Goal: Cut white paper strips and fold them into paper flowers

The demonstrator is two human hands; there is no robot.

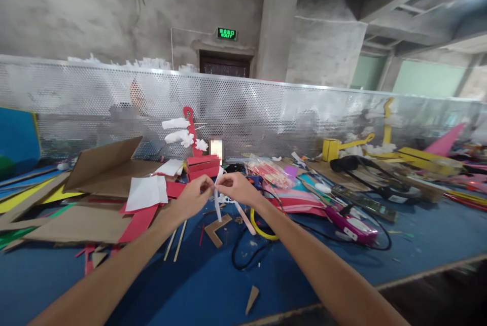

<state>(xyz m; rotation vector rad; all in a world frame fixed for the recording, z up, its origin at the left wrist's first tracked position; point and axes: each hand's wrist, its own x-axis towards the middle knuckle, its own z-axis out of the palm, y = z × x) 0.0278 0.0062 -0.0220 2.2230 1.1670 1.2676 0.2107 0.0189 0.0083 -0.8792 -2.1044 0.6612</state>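
My left hand (198,191) and my right hand (236,186) meet over the middle of the blue table, fingers pinched together. Between them hangs a narrow white strip (218,206), paper by its look, its upper end sticking up past the fingertips. Both hands appear to grip it, though the fingers partly hide where. Just behind stands a red cardboard box (203,166) with an upright red piece (189,125) bearing white cut-out shapes (177,136). Below the strip lies an L-shaped piece of brown cardboard (217,231).
Cardboard sheets (81,222) and white paper (145,193) pile up at left. Two thin sticks (180,241) lie near my left forearm. At right are a bag of sticks (271,171), a purple power strip (352,225) and a looping black cable (233,255). A perforated metal panel (258,118) runs behind.
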